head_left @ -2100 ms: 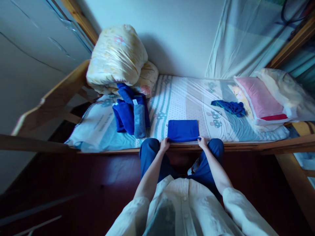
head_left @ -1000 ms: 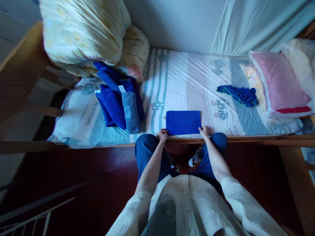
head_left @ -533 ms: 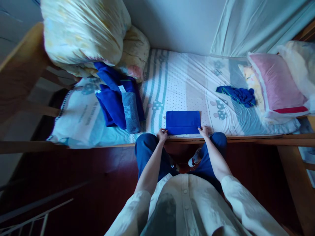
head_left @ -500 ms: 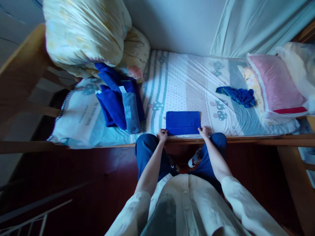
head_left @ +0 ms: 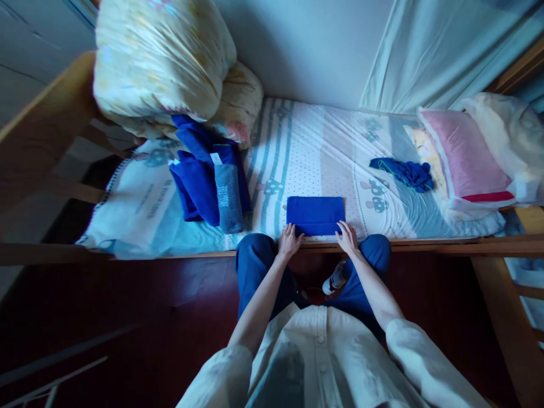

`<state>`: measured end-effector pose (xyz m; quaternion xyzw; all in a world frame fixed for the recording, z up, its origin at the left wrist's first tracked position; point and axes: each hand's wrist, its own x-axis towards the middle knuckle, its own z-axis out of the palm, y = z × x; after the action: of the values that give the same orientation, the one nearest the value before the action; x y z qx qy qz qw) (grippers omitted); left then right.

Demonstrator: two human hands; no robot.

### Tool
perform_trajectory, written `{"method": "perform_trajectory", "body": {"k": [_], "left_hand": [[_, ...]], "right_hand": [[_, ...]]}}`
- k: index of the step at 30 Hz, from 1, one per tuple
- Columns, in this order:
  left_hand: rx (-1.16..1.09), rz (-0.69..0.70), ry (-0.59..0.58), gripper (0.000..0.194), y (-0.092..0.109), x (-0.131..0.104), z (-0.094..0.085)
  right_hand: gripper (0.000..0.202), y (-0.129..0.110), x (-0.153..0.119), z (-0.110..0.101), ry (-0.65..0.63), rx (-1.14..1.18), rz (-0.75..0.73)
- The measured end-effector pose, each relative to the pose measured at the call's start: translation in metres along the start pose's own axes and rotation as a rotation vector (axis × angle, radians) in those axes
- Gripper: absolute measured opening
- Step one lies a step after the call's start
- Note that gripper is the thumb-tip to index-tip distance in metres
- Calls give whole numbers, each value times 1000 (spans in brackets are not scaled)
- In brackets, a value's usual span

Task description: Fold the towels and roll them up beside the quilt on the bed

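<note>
A folded blue towel (head_left: 315, 209) lies flat near the front edge of the bed, with a fold line running across its near part. At its near left corner rests my left hand (head_left: 290, 242), fingers stretched out over the edge of the cloth. My right hand (head_left: 348, 237) touches the near right corner, its fingers extended and a little apart. Neither hand is closed around the cloth. To the left lie a rolled grey-blue towel (head_left: 229, 198) with lettering and several blue towels (head_left: 195, 184). A crumpled blue cloth (head_left: 406, 173) with a green edge lies on the right.
The patterned bed sheet (head_left: 306, 153) has wrinkles toward the right. A large pale yellow quilt (head_left: 161, 62) is piled at the back left, and a pink pillow (head_left: 467, 153) lies at the right end. A wooden bed rail (head_left: 450, 246) runs along the front, before my knees.
My fingers have gone from pinching the towel's near corners to lying stretched out on them. The left hand has shifted slightly right, and the view has tilted a little.
</note>
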<state>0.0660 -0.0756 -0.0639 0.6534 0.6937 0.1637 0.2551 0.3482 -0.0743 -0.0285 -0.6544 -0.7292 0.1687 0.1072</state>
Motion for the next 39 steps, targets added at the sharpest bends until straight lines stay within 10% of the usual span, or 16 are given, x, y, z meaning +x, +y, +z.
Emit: {"method": "perform_trajectory", "body": {"k": [23,39], "left_hand": [[121,53,-140,60,-13,21,9],[128,12,-150,40,4,-18,-18]], "right_hand": [[52,-10,38,0,-333,-277,136],[40,-30,-4,-22,-364,-294,222]]}}
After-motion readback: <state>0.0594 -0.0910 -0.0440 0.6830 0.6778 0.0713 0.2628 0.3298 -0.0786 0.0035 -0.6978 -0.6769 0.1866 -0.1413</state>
